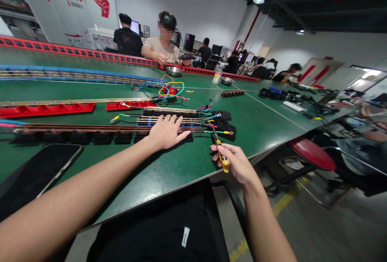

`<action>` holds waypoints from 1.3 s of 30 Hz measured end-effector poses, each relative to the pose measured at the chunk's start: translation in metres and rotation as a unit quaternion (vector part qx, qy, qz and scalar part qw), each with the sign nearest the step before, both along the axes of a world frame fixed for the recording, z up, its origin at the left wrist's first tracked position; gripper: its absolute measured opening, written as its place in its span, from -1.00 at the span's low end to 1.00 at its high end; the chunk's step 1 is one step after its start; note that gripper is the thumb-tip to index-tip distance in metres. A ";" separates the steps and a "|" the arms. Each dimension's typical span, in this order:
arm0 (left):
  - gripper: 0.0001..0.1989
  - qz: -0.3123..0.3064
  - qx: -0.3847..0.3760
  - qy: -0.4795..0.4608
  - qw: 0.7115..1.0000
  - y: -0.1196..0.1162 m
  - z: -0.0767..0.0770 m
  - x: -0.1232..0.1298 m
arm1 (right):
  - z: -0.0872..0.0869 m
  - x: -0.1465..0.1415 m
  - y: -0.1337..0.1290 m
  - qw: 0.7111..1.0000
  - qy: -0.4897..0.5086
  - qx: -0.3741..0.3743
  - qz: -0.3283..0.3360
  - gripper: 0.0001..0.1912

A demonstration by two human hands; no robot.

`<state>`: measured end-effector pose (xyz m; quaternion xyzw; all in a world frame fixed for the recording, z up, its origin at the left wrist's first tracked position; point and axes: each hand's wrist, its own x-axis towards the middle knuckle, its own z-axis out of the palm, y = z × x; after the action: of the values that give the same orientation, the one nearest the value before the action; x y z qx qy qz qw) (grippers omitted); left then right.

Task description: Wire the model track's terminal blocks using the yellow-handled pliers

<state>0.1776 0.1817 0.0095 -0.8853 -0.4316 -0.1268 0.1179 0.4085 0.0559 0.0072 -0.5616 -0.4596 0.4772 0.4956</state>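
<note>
My left hand (165, 132) lies flat with its fingers spread, pressing on a row of black and blue segments that look like a cable chain (148, 120). Brown, black and yellowish cables run lengthwise through it. In my right hand (234, 159), near the table's front edge, is a pair of pliers (223, 157) with yellow and black handles. Their dark, narrow jaws point away from me, close to the cable ends at the chain's right end. A green wire with a ring terminal (229, 133) sticks out there, beside black end pieces (223, 115).
A dark phone (45, 169) lies at the left. Red chain pieces (48, 110), a blue chain (75, 74) and coloured wires (171, 89) are further back. A person (163, 40) sits across the green table (256, 109). A red stool (313, 153) stands at right.
</note>
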 end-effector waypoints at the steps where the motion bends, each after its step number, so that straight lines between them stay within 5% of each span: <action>1: -0.24 0.000 0.000 0.000 1.000 0.000 0.000 0.000 | 0.000 -0.002 0.001 0.999 0.034 -0.006 -0.002 -0.57; 8: -0.24 0.000 -0.003 -0.005 1.000 0.000 0.000 0.000 | -0.005 -0.024 0.005 0.956 0.275 -0.008 -0.100 -0.72; 19: -0.24 -0.003 0.000 -0.006 1.000 0.001 -0.001 0.000 | 0.013 -0.021 -0.002 0.903 0.423 -0.061 -0.047 -0.77; 30: -0.24 0.000 -0.005 -0.004 1.000 0.001 -0.001 0.000 | 0.024 -0.048 -0.034 0.910 0.409 -0.026 -0.056 -0.73; 39: -0.24 -0.002 -0.005 -0.012 1.000 0.001 -0.001 0.000 | 0.002 -0.028 0.006 0.952 0.302 -0.007 -0.044 -0.65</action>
<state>0.1779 0.1827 0.0083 -0.8852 -0.4316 -0.1354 0.1086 0.3810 0.0620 0.0091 -0.4142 -0.2596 0.6057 0.6278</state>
